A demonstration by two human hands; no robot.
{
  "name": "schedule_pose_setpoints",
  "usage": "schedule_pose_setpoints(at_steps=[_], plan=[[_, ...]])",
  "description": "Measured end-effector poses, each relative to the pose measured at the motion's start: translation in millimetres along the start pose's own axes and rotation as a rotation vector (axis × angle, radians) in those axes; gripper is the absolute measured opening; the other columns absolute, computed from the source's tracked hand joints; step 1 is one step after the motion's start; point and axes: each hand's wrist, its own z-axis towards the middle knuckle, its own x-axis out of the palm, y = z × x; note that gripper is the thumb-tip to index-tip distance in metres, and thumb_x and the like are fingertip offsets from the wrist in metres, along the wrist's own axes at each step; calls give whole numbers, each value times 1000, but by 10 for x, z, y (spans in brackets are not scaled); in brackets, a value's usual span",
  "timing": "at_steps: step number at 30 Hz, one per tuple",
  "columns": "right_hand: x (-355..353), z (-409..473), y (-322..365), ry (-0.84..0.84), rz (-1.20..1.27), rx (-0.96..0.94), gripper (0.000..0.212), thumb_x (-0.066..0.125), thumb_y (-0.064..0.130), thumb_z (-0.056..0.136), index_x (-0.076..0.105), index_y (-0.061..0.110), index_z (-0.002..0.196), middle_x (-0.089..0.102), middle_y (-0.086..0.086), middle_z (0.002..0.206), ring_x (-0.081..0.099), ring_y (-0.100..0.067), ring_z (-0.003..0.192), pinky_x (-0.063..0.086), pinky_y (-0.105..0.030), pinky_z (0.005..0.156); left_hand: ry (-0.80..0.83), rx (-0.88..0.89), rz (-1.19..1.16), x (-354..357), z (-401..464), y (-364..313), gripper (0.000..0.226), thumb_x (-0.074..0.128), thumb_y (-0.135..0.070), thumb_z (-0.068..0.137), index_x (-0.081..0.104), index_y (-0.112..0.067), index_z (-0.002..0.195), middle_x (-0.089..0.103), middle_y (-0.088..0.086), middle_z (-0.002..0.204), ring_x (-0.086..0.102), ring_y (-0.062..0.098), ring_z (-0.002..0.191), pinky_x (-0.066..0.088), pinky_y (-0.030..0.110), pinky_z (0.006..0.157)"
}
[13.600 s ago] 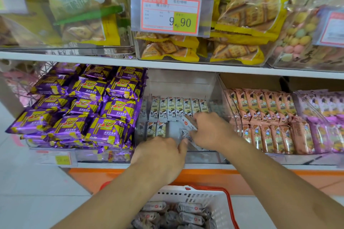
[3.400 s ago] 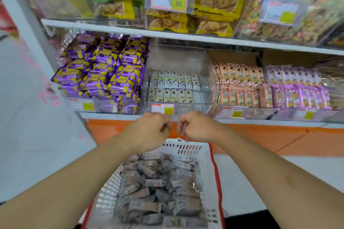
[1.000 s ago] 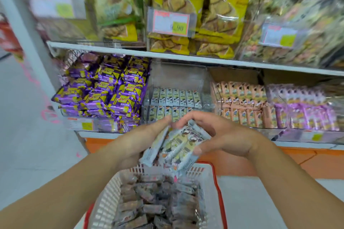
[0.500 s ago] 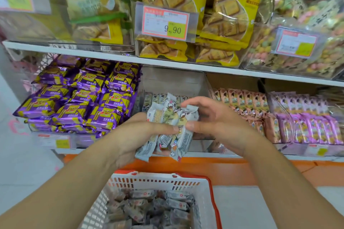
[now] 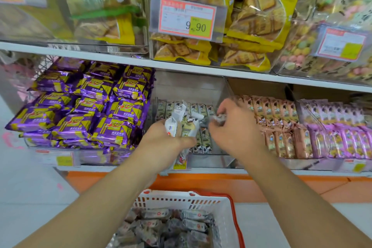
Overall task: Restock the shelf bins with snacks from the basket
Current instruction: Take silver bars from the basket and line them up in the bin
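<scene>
Several packs [image 5: 181, 125] sit bunched in the left hand's [image 5: 161, 143] grip at the clear bin [image 5: 209, 159]; the right hand [image 5: 233, 127] pinches one pack over its rows. Stand each pack upright beside the last, filling the front row. More wait in the basket [image 5: 225, 205].

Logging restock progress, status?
Left hand grips snack bundle. Right hand pinches one packet over clear bin. Nothing blocking.

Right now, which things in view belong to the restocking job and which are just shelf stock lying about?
In the job: left hand gripping a bunch of grey snack packs; right hand pinching one pack; clear middle bin; basket.

Not in it: purple packs; pink packs; yellow biscuit bags.
</scene>
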Motion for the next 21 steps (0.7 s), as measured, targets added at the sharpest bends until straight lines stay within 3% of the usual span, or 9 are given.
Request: schedule_pose_setpoints(at_steps=[2,5,8,13,16,18,21], plan=[[135,40,41,63,-201,7,36,70,26,91,55,14,121,50,-10,117,61,-30,99,47,-33,72,-2,11,16,-1,5,-4,30,89,-31,75,73,-27,101,77,-12,88,72,8,85,53,26,73],[228,94,31,172,-382,33,62,78,17,84,47,9,138,50,-15,128,66,-35,104,53,-38,73,20,12,19,-20,12,4,34,89,-30,75,73,-28,105,78,-13,92,73,8,89,57,31,84],[293,110,13,215,-409,50,70,79,9,81,45,5,141,61,-16,119,68,-35,102,57,-40,73,49,-1,35,-40,30,22,37,90,-32,74,73,-28,107,78,-13,95,74,9,92,57,34,90],[357,95,-21,296,-364,58,38,77,10,85,58,6,118,66,-10,96,70,-31,88,48,-32,66,53,-3,22,-33,39,9,34,89,-31,76,74,-30,107,78,-15,95,73,7,94,55,30,87],[349,101,-22,416,-375,46,18,72,16,90,54,13,88,49,-2,79,58,-26,81,47,-32,68,65,-8,9,-26,31,4,36,89,-30,76,74,-30,109,78,-16,97,73,6,96,54,29,87],[330,92,12,528,-388,27,14,61,15,93,48,14,90,43,-1,81,54,-26,86,48,-33,72,65,-16,16,-30,39,8,38,89,-32,75,74,-30,110,78,-15,98,73,8,98,55,35,94],[308,80,43,620,-387,-1,4,53,16,95,51,12,93,54,-8,92,55,-28,89,49,-33,75,79,-20,-1,-40,36,16,36,89,-29,76,75,-28,110,78,-13,100,73,10,99,54,40,100]])
